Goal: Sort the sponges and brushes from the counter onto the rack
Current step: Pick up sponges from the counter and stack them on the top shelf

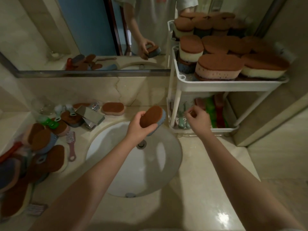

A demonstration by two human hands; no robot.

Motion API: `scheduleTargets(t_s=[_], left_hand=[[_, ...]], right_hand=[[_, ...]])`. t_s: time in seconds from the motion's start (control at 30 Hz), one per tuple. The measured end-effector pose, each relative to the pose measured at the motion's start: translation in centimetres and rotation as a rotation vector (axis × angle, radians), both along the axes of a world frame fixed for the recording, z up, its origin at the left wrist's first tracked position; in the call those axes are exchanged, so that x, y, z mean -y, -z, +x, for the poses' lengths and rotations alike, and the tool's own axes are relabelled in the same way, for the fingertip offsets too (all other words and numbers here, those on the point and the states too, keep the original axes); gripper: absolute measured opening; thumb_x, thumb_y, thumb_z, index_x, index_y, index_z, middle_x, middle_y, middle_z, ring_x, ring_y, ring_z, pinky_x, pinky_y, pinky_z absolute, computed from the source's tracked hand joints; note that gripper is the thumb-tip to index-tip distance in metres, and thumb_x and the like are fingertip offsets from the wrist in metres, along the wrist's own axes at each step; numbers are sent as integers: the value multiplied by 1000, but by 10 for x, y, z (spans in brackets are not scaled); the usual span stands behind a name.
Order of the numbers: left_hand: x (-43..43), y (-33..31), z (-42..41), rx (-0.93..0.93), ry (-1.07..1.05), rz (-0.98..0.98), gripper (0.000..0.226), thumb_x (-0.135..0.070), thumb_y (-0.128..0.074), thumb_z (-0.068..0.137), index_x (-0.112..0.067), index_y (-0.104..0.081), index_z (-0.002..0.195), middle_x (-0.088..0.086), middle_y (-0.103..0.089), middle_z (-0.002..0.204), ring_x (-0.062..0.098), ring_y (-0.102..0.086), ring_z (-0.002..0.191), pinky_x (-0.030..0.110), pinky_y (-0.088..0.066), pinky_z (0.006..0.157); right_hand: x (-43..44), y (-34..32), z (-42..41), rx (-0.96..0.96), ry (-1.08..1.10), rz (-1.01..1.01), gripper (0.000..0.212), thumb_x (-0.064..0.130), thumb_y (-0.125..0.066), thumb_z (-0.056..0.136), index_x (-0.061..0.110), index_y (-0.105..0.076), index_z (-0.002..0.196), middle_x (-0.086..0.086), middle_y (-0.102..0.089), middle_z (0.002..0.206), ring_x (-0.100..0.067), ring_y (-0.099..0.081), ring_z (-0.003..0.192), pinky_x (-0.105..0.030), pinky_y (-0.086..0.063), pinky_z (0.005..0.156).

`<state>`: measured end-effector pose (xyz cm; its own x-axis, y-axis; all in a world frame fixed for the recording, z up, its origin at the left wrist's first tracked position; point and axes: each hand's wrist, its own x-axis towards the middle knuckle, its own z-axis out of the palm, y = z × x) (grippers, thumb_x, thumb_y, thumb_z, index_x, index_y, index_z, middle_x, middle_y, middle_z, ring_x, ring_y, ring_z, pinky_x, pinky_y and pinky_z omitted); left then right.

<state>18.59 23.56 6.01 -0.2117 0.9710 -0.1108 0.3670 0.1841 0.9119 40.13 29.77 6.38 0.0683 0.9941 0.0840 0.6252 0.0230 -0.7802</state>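
My left hand [138,125] grips a blue sponge [152,119], brown side up, fingers wrapped under its near edge, above the sink [133,164]. My right hand [197,118] is loosely curled and holds nothing, just before the rack [216,82]. Beyond its fingertips, the lower shelf's brushes [215,112] are dim and partly hidden; sponges fill the upper shelf.

One view only, worn on the head; we look forward and steeply down over the sink [133,164] set in the desk [208,189]. Both forearms run up from the bottom edge, so we stand close. Wide lens bends the edges. Rack [216,84] at upper right, near. Mirror [83,30] fills the upper left, facing us, and gives back a second, reversed look at the desk edge and torso.
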Motion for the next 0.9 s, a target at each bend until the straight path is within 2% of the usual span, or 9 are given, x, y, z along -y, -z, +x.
scheduleTargets(t_s=[0.13, 0.2, 0.27, 0.37, 0.5, 0.63, 0.73, 0.83, 0.9], left_hand=[[6, -28, -4, 28, 1, 141, 52, -27, -76, 75, -20, -50, 120, -6, -55, 114, 7, -53, 103, 16, -41, 82], [11, -45, -6, 56, 48, 230, 48, -32, -78, 70, -22, -54, 109, -11, -58, 102, 0, -55, 93, 5, -41, 74], [14, -64, -7, 90, 121, 311, 47, -45, -73, 61, -26, -57, 101, -15, -59, 96, -9, -56, 85, 3, -41, 71], [11, -93, -1, 119, 192, 402, 41, -53, -64, 59, -36, -58, 96, -17, -59, 97, -15, -55, 83, 4, -44, 72], [-5, -128, 14, 177, 189, 511, 53, -53, -64, 62, -25, -56, 106, -17, -58, 99, -15, -56, 85, 6, -47, 72], [-26, -157, 33, 232, 216, 598, 54, -42, -73, 65, -17, -51, 108, -10, -58, 97, -14, -57, 85, 5, -44, 73], [-42, -174, 53, 228, 260, 638, 60, -51, -70, 60, -21, -48, 107, -4, -60, 102, -6, -57, 92, 6, -44, 75], [-61, -188, 75, 214, 310, 644, 64, -57, -67, 58, -22, -47, 109, 0, -59, 106, 2, -57, 96, 10, -48, 75], [-75, -198, 90, 193, 344, 629, 62, -55, -69, 62, -22, -46, 110, 0, -58, 107, 6, -58, 97, 15, -52, 75]], right_hand=[[30, -37, -11, -105, -113, 275, 6, 13, -64, 84, 17, -67, 81, 6, -60, 66, -4, -54, 60, -28, -49, 62], [45, -61, -16, -163, -157, 392, 11, 17, -63, 83, 13, -72, 90, 7, -65, 76, -3, -60, 68, -21, -50, 66], [55, -86, -19, -197, -213, 464, 22, 21, -61, 85, 12, -71, 103, 2, -67, 91, -6, -63, 80, -22, -52, 73], [61, -118, -22, -279, -334, 358, 34, 28, -58, 90, 16, -64, 121, -1, -65, 108, -14, -63, 97, -30, -54, 84], [67, -151, -16, -399, -346, 241, 36, 24, -59, 92, 20, -58, 128, 1, -61, 116, -15, -61, 108, -34, -55, 90], [68, -170, 2, -422, -276, 285, 53, 22, -69, 83, 24, -52, 133, 3, -60, 124, -7, -61, 111, -28, -55, 89], [63, -177, 17, -493, -127, 317, 53, 24, -76, 77, 27, -52, 125, 11, -60, 121, 0, -59, 109, -23, -52, 91], [52, -187, 33, -552, -74, 329, 47, 19, -77, 76, 24, -51, 115, -1, -62, 119, -13, -62, 109, -37, -55, 91], [43, -196, 45, -534, -52, 366, 44, 16, -77, 77, 22, -54, 114, -3, -62, 118, -15, -63, 109, -35, -57, 86]])
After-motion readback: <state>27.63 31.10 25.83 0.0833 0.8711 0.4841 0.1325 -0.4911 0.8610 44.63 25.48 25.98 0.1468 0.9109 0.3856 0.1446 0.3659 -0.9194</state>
